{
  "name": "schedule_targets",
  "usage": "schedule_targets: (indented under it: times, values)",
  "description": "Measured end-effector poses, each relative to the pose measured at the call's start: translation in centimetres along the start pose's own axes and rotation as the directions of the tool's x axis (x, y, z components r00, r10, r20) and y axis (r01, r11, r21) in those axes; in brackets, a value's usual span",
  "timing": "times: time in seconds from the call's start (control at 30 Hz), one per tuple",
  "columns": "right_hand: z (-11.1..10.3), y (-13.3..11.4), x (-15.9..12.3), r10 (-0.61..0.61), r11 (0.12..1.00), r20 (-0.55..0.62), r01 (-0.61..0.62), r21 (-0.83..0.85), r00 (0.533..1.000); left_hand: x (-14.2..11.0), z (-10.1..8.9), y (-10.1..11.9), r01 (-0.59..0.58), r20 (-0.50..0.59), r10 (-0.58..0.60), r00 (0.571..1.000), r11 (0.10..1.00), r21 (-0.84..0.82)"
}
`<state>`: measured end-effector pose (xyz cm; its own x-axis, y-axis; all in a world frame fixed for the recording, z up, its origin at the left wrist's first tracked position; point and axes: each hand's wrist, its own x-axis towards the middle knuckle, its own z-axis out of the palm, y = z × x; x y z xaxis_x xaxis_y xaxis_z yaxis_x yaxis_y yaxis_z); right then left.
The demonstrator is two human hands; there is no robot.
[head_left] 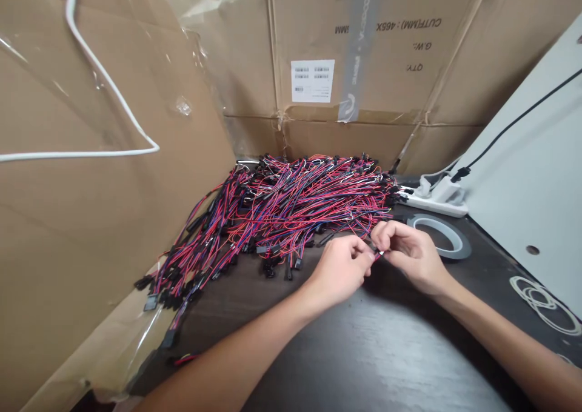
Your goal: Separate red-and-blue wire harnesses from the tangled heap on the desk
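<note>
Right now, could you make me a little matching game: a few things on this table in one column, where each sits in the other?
Things:
1. wire pile
2. tape roll
3. power strip
4. white rings

Places:
A. far right edge of the table
B. against the cardboard at the back right
C. just right of the hands
D. spread across the middle and left

Pairs: 1-D, 2-C, 3-B, 4-A

Box label (312, 80) print too small.
</note>
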<state>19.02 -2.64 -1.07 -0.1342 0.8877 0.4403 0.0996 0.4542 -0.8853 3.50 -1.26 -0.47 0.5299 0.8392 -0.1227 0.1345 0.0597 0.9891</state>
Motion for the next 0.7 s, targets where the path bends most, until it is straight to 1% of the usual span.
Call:
schedule_targets:
  times: [0.1,0.2,0.27,0.4,0.53,0.7]
  values:
    - [-1.1,0.1,0.2,0.045,0.999,0.141,-0.044,-0.006,0.989,0.2,-0.2,-0.3,-0.029,-0.008,0.029,1.0,0.999,0.036]
    - [-1.8,0.0,0.3,0.167,0.986,0.246,-0.157,-0.062,0.955,0.3,-0.4,-0.3,-0.047,-0.004,0.047,0.999,0.992,0.114]
    - [-1.9,-0.3,0.3,0.24,0.97,0.28,-0.22,-0.1,0.929,0.2,-0.5,-0.3,-0.054,0.007,0.054,0.999,0.982,0.179]
    - [-1.8,-0.6,0.4,0.294,0.955,0.321,-0.264,-0.135,0.9,0.4,-0.7,-0.5,-0.06,0.013,0.059,0.998,0.965,0.253]
    - [-2.0,-0.3,0.4,0.326,0.939,0.35,-0.258,-0.229,0.878,0.6,-0.9,-0.7,-0.062,0.006,0.062,0.998,0.959,0.275]
    - [-2.6,0.0,0.4,0.272,0.924,0.424,-0.111,-0.367,0.864,0.7,-1.2,-0.4,-0.018,-0.006,0.019,1.0,0.976,0.216]
